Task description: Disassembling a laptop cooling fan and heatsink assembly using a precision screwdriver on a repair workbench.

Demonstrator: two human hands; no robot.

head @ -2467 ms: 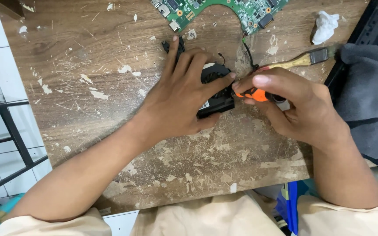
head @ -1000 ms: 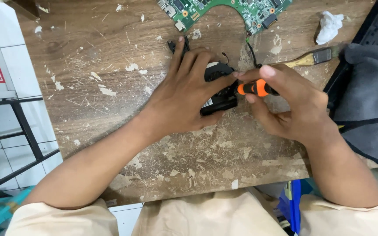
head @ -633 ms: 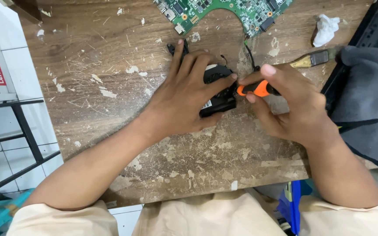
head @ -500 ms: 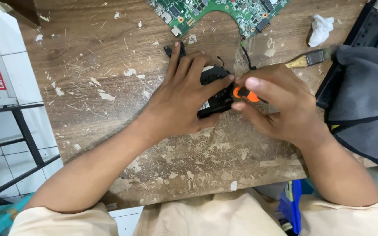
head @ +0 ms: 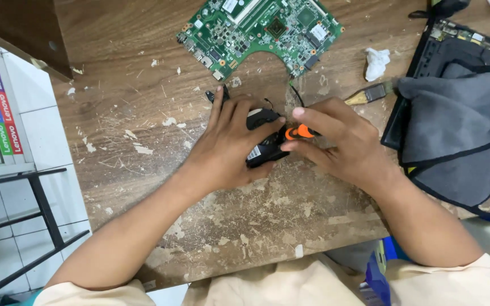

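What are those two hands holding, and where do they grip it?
The right hand pinches a small screwdriver by its orange handle. The left hand presses flat on top of a black fan-like part, holding it against the wooden table.

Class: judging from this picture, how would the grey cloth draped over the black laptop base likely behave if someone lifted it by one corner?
The grey cloth would probably hang floppy, since it already drapes in soft folds over the laptop base. It looks thin, so likely light. It seems unlikely to roll or break.
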